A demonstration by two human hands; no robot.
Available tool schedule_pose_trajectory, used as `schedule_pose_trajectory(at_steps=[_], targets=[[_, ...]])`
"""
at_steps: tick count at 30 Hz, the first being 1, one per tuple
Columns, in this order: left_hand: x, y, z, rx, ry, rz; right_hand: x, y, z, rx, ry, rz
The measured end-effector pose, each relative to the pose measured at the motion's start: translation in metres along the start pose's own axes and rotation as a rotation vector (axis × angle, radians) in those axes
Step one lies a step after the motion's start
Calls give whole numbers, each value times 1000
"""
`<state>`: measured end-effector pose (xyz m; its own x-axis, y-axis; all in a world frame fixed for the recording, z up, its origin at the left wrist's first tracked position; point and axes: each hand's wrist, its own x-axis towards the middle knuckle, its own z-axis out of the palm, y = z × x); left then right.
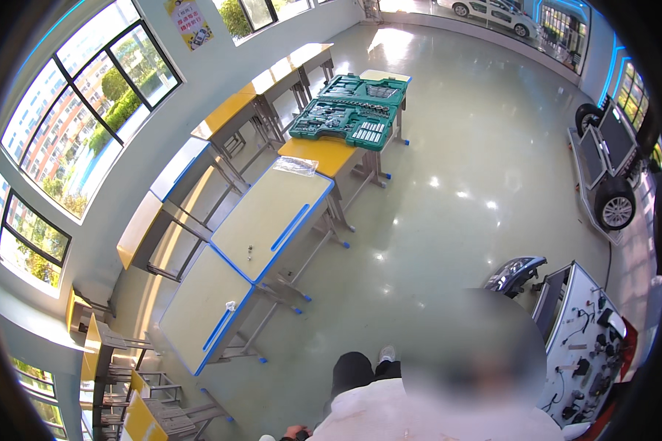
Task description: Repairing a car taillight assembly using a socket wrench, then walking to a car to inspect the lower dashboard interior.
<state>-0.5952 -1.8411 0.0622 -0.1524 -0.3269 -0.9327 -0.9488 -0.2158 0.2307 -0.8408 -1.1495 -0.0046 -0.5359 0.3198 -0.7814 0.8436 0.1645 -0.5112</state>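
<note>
Neither my left hand nor my right hand can be made out as mine. Close in front, at the lower edge, is another person in a white top (390,415), with a dark-clad knee (353,371) and a white shoe (387,353). A bare hand (296,431) shows in part at the bottom edge beside something black; it appears to be that person's. On the desks lie an open green tool case (331,131) full of sockets and wrenches, a clear plastic bag (296,166), a few small metal parts (250,253) and a small crumpled white item (230,306).
Pale desks with blue edges (235,213) form a row with a yellow desk (320,154). More desks (228,116) stand along the windows. To the right are a car headlight (515,275), a white panel of mounted parts (585,323) and a wheeled chassis display (614,206).
</note>
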Motion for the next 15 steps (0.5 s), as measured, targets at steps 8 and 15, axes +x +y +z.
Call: schedule_pose_trajectory(at_steps=[8,15], targets=[[140,352,70,-67,-47,145,86,-321,15,16,106,-318],[187,756,221,434,-94,680,87,-356,27,84,121,27]])
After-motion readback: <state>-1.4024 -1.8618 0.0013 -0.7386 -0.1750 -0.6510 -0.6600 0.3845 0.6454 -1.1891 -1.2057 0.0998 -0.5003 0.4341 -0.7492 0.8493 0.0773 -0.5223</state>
